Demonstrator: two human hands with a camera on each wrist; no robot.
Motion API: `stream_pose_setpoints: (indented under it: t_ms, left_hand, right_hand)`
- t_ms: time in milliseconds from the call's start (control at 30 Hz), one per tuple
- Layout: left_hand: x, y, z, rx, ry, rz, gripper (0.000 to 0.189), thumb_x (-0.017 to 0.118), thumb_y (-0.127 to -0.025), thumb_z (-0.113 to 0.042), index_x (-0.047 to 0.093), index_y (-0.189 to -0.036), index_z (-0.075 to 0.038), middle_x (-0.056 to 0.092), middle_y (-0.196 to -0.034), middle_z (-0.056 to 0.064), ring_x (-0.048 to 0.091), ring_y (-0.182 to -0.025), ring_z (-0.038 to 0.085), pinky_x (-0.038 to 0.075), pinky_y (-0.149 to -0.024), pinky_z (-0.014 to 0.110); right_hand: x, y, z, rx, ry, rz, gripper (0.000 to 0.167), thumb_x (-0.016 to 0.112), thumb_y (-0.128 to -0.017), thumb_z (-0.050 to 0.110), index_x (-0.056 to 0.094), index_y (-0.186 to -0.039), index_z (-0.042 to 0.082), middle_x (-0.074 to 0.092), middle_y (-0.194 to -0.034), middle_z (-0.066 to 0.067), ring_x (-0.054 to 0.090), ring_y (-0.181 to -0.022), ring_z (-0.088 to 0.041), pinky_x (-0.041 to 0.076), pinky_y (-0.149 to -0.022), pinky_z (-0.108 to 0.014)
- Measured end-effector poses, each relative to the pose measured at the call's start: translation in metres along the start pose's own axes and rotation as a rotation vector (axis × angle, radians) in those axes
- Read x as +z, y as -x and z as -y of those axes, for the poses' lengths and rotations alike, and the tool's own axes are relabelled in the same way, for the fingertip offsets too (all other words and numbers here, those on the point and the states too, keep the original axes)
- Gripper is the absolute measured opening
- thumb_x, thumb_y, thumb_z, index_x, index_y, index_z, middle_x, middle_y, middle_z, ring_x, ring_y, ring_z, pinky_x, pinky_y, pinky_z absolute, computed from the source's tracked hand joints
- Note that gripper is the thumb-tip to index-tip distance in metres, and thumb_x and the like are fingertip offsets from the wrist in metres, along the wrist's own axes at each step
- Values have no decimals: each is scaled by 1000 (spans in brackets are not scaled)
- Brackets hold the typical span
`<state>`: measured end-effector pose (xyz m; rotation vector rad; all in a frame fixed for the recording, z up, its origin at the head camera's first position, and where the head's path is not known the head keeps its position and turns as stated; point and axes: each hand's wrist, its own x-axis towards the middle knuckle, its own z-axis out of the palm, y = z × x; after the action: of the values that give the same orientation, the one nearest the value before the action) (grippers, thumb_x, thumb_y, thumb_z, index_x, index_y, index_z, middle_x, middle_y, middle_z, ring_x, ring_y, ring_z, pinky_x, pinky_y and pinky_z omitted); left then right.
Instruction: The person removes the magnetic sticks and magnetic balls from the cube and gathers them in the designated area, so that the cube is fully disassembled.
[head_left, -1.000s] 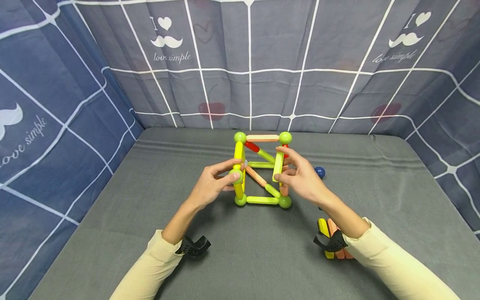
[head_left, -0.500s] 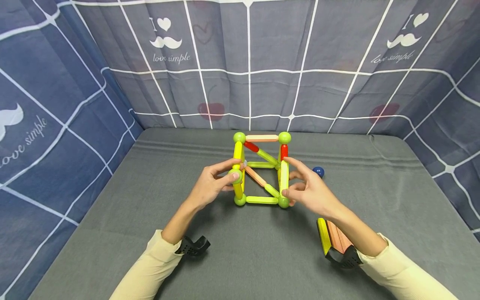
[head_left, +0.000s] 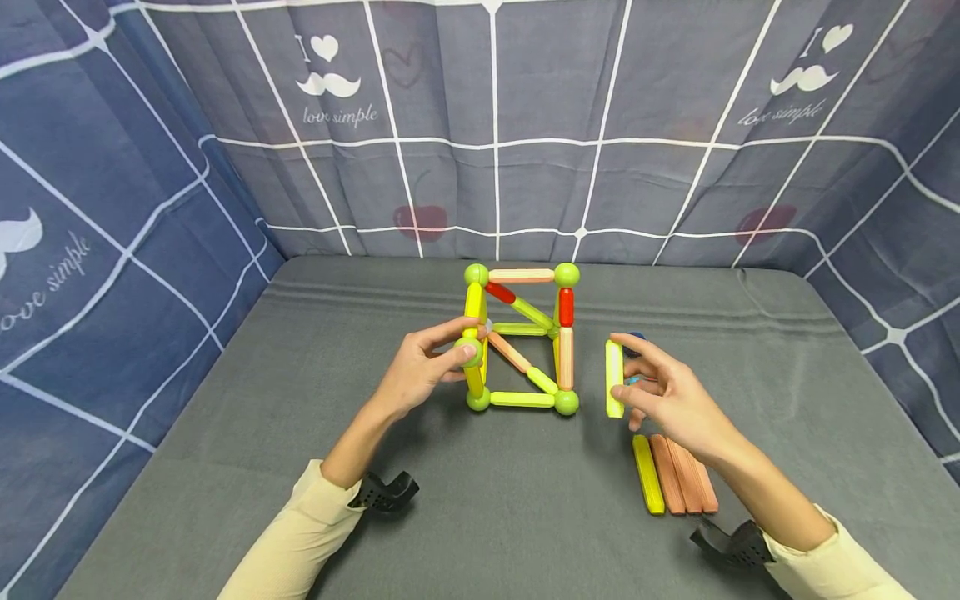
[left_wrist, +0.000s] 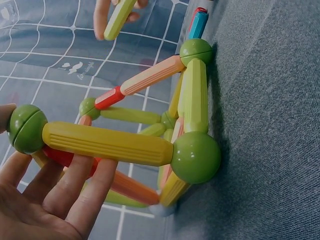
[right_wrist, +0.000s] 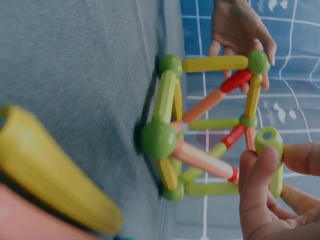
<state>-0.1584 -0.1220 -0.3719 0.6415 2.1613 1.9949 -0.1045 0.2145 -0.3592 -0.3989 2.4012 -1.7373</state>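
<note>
A boxy frame of coloured rods and green balls [head_left: 522, 400] stands mid-table, with red, peach, yellow and green pieces. My left hand [head_left: 420, 367] grips its near-left upper corner, with thumb and fingers at a green ball [head_left: 468, 352]. In the left wrist view, fingers pass behind the yellow rod [left_wrist: 107, 144] running down from that ball. To the right of the frame and apart from it, my right hand [head_left: 671, 396] pinches a light green rod [head_left: 614, 379]. The right wrist view shows a round recess in the end of this green rod [right_wrist: 269, 136].
One yellow rod [head_left: 648, 475] and several peach rods [head_left: 678, 475] lie side by side at the front right. Behind my right hand a dark blue ball [head_left: 636, 337] and a light blue piece [head_left: 634, 380] are partly hidden. A checked curtain [head_left: 540, 183] borders the table.
My right hand has carried the light green rod from in front of the frame's right side out to the right. The peach-and-red side there is now uncovered. My left hand keeps its hold.
</note>
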Motion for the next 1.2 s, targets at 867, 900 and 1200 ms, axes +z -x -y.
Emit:
stream_pose_setpoints:
  t_ms: [867,900,1200]
  left_hand:
    - [0,-1,1,-12,-11,1,43,65,-97,-14,56,-138,-4,58,-133,23,62,-113,29,57,-79,42]
    - [0,-1,1,-14,-11,3,44,64,-97,-14,55,-139,-3,57,-134,24,62,-113,29,57,-80,42]
    - [0,0,-3,-22,-18,43,50,61,-99,-13,47,-145,-1,56,-136,19,58,-118,36,56,-83,43]
  right_hand:
    - [-67,69,-63,209,218,-3,60,61,-96,6,31,-149,-1,54,-106,-20,59,-60,-22,52,-56,-33]
    - [-67,70,-64,214,220,0,60,61,-96,5,32,-148,-1,54,-104,-19,59,-60,-22,52,-55,-33]
    - [-67,75,-75,207,262,32,59,64,-97,10,34,-146,-5,54,-95,-13,54,-56,-17,49,-51,-31]
